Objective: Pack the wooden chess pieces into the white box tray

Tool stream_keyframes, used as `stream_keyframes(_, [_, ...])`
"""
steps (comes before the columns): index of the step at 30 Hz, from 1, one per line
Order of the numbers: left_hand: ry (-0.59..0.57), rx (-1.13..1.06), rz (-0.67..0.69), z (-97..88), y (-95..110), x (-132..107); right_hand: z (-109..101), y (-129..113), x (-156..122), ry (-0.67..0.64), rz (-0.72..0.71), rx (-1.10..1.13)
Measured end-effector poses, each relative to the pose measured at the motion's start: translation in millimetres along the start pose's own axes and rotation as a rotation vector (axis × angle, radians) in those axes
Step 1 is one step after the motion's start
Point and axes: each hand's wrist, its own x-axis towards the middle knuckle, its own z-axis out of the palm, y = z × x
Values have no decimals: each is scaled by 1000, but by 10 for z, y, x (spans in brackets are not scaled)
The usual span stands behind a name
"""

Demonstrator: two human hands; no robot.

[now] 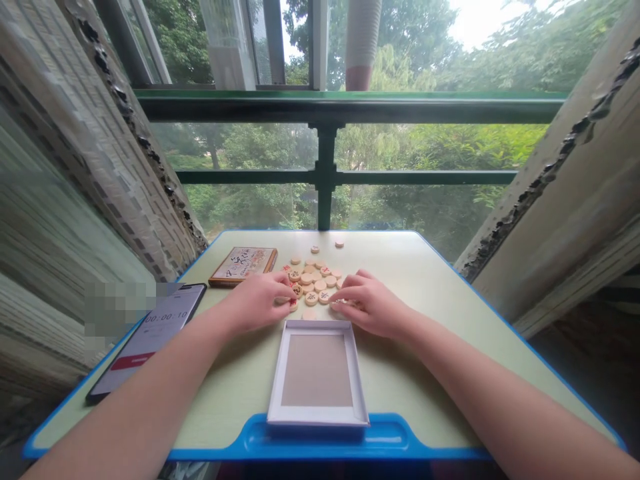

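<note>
Bench (425, 313), pale green; railing (400, 109) at 12 o'clock. Game pieces (311, 298): cluster, 12 o'clock of open box (317, 367). Left hand (260, 300), cluster's 8; right hand (369, 303), 4. Both hide some; pinching or not, cannot tell.

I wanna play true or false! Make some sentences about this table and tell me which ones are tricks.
1. The left hand is at the pile of round pieces. True.
2. The phone lies on the table's right side. False: the phone lies on the left side of the table.
3. The white box is nearer the camera than the pile. True.
4. The right hand is inside the white box. False: the right hand is at the pile's right edge.
5. The table's rim is red. False: the rim is blue.
</note>
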Motion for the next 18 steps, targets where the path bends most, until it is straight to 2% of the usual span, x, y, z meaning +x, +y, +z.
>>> stream_keyframes(7, [14, -101, -7, 0, 13, 25, -20, -95, -7, -67, -108, 25])
stream_keyframes(13, [-47, -108, 7, 15, -19, 25, 1, -111, -4, -62, -132, 66])
stream_keyframes(18, [-20, -93, 31, 39, -41, 38, 19, -183, 5, -42, -98, 13])
